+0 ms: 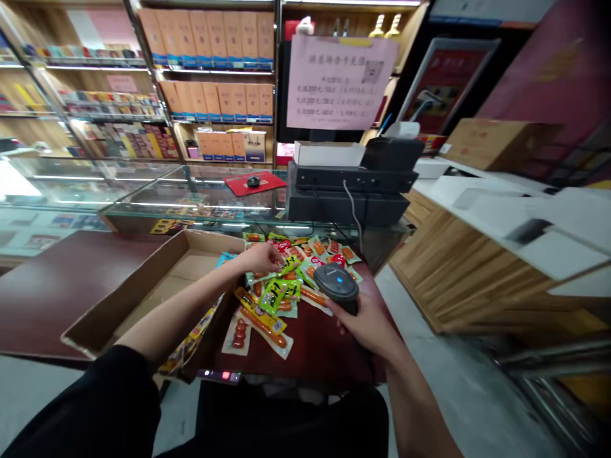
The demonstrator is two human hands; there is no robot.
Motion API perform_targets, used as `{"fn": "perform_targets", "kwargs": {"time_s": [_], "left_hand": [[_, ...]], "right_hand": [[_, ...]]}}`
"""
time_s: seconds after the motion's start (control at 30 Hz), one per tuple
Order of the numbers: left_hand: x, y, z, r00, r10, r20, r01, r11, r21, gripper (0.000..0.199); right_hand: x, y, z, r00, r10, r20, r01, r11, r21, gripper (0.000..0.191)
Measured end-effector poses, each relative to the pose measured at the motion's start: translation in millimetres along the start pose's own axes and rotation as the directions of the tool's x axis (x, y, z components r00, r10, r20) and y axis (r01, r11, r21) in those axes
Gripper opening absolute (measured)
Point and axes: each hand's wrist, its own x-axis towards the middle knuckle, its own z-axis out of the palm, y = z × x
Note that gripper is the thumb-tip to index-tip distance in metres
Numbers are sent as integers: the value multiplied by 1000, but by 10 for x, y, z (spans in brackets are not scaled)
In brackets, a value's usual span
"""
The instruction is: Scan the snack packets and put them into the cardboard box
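Observation:
My right hand [365,321] is wrapped around a dark handheld barcode scanner [337,281], its head over the right side of a pile of snack packets and a blue light on its top. At the pile's left part, my left hand [261,258] has its fingers curled together close to a green snack packet [289,264]; what they pinch, if anything, is hidden. Nearer me lie a yellow sausage packet [260,312], a long clear-wrapped sausage [272,334] and a small clear sausage packet [237,336].
An open cardboard box [143,286] stands left of the pile, beneath my left forearm. A phone [219,376] lies at the table's near edge. Behind are a glass counter [200,207], a red mouse pad [238,184] and a black register machine [351,203] with a cable.

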Motion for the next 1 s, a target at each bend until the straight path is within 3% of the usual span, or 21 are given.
{"fn": "perform_targets", "kwargs": {"time_s": [0.2, 0.4, 0.6, 0.8, 0.9, 1.0], "left_hand": [[305, 12, 205, 991, 16, -130, 18, 966, 258, 34], [348, -171, 484, 962, 29, -273, 46, 963, 265, 39], [361, -321, 525, 961, -26, -276, 98, 964, 249, 34], [372, -257, 525, 954, -18, -299, 35, 998, 54, 36], [375, -242, 541, 953, -6, -302, -35, 991, -131, 38], [384, -235, 500, 962, -11, -272, -95, 923, -373, 39]], "right_hand": [[-80, 150, -142, 997, 16, -81, -18, 1000, -17, 36], [-60, 237, -65, 997, 36, -61, -36, 999, 9, 32], [-14, 221, 60, 998, 49, -40, -47, 998, 37, 31], [7, 227, 145, 998, 64, -19, -63, 995, 73, 32], [29, 231, 174, 998, 54, -7, -54, 995, 82, 33], [61, 204, 197, 999, 51, 19, -52, 995, 86, 33]]}}
